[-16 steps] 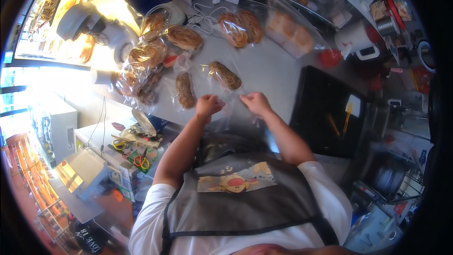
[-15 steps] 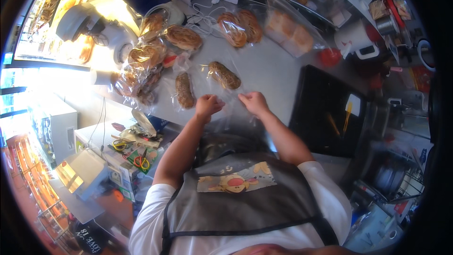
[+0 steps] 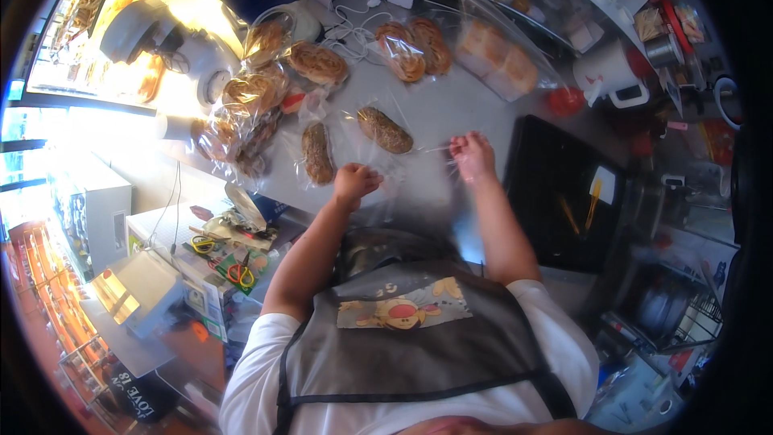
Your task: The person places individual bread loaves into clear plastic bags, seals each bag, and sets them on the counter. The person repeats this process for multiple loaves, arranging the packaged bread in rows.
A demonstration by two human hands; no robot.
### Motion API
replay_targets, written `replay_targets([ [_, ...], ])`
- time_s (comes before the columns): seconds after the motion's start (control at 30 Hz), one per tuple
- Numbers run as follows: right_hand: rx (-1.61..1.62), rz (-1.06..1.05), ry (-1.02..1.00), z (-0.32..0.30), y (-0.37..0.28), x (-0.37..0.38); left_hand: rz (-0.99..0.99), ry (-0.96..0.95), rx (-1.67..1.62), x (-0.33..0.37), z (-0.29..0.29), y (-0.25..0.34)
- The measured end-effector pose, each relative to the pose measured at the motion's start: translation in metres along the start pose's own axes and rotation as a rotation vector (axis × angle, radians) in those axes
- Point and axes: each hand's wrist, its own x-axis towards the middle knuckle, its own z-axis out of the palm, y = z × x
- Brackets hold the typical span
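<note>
"Seeded loaf (image 3: 385, 130), one, in a clear bag (image 3: 391, 106): what is lying around it, listed from the body outward?"

"Nearest: dark apron (image 3: 403, 366), one, covering the wearer's chest. Next: two bare hands."

"Condition of hands?"

"Left hand (image 3: 358, 184): fingers are lying bent together beside the bag's near end; whether they are pinching plastic, I cannot tell. Right hand (image 3: 473, 158): fingers are bending inward and grasping thin clear film, a pale strand running toward the loaf. Whether strand and bag are joining, I cannot tell."

"Position of loaf?"

"It is resting on the grey table (image 3: 452, 106), just beyond and between the hands, slanting down to the right. A second seeded loaf (image 3: 317, 153), also bagged, is lying to its left. Black tray (image 3: 531, 201), one, is standing right of the right hand, holding a yellow-handled tool (image 3: 594, 200)."

"Farther out?"

"Twisted loaf (image 3: 318, 63), bagged, is sitting up and left. Pale bread (image 3: 497, 60), bagged, is occupying the upper right. White cable (image 3: 352, 30) is coiling behind."
</note>
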Motion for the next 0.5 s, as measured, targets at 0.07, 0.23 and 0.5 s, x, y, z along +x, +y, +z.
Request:
replay_targets([
  [0.07, 0.106, -0.013, -0.103, -0.012, -0.018, 0.010, 0.015, 0.004, 0.022, -0.001, -0.002, 0.000],
  [0.23, -0.971, -0.351, -0.166, 0.001, -0.012, 0.026, 0.034, 0.077, 0.060, -0.011, 0.005, 0.004],
  [0.5, -1.503, -0.283, -0.486, 0.055, 0.029, 0.011, 0.215, 0.153, 0.149, -0.014, 0.017, 0.007],
])
